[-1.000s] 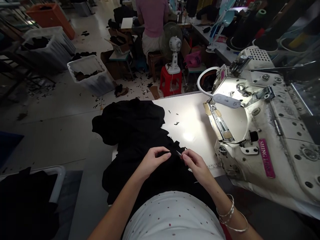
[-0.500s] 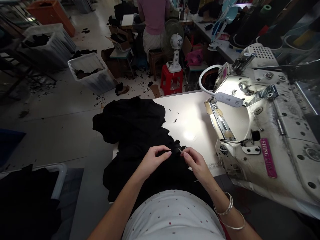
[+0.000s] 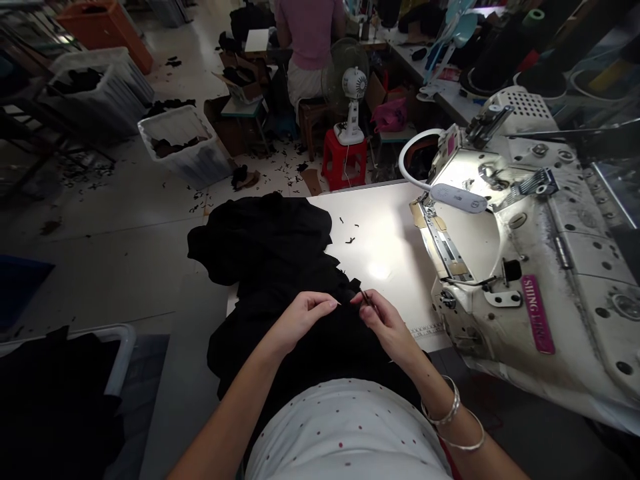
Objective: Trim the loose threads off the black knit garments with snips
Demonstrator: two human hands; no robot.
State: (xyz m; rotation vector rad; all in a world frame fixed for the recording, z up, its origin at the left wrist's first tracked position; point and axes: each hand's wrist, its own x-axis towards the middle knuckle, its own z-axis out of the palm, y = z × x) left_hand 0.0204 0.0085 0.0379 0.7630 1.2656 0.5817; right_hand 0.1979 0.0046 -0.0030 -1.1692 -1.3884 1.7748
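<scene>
Black fabric (image 3: 280, 260) lies heaped over the white sewing table (image 3: 390, 213) and falls toward my lap. My left hand (image 3: 307, 317) is closed, thumb and forefinger pinching an edge of this fabric. Just to its right, my right hand (image 3: 385, 320) is closed around a slim metal tool (image 3: 365, 295) that looks like thread snips. Its tip points up and away from me, near a small folded bit of the cloth. Most of the tool is hidden by my fingers, and the dark cloth hides the exact pinched edge.
At right stands a sewing machine (image 3: 520, 247) with a lit lamp (image 3: 457, 198). Dark scraps (image 3: 351, 240) lie on the tabletop. A bin of black cloth (image 3: 123, 360) is at lower left. Beyond are a white crate (image 3: 193, 160), a fan (image 3: 354, 100) on a red stool (image 3: 345, 160), and a seated person (image 3: 310, 40).
My right hand has turned, so the tool's tip now points upward instead of toward the cloth at left. My left hand keeps its pinch, almost in place.
</scene>
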